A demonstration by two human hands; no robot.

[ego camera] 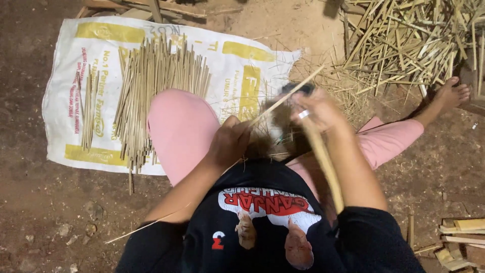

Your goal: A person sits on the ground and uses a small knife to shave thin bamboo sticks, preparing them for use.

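Right now my left hand (pixel 230 143) is curled shut around a thin bamboo splint (pixel 283 98) that runs from below my left forearm up past the right hand, pinched low so the strip stays taut over my lap. My right hand (pixel 318 110) is closed too, gripping what looks like a dark-handled blade (pixel 298 89), though blur hides the edge; a thicker bamboo strip (pixel 326 164) slants along that forearm. Beyond the left hand, finished splints (pixel 151 96) lie side by side on a white woven sack (pixel 65 86), probably kept off the dirt and easy to gather. Past the right hand sits a loose heap of bamboo offcuts (pixel 409 45), within reach.
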